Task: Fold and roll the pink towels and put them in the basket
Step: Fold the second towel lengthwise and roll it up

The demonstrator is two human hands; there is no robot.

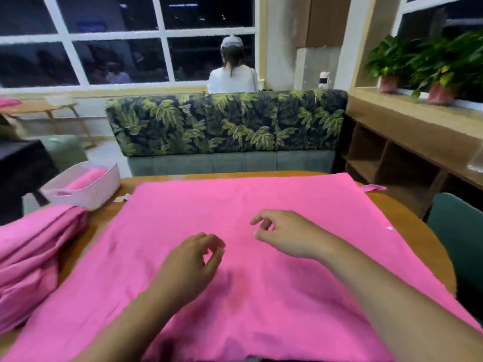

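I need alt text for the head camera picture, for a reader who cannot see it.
A pink towel lies spread on a table, and a person's left hand and right hand are over its middle, fingers loosely curled, holding nothing. At the left, a white basket holds a rolled towel, beside a pile of pink towels; a leaf-patterned sofa stands behind.

We saw a bright pink towel (261,304) on an orange-brown wooden table (423,244). The basket (104,189) was white, holding a pink roll (86,178). The heap of towels (34,257) was the same pink. The sofa back (224,121) carried yellow-green leaves on black; its seat (235,162) was grey-green. The window frames (162,32) were white.
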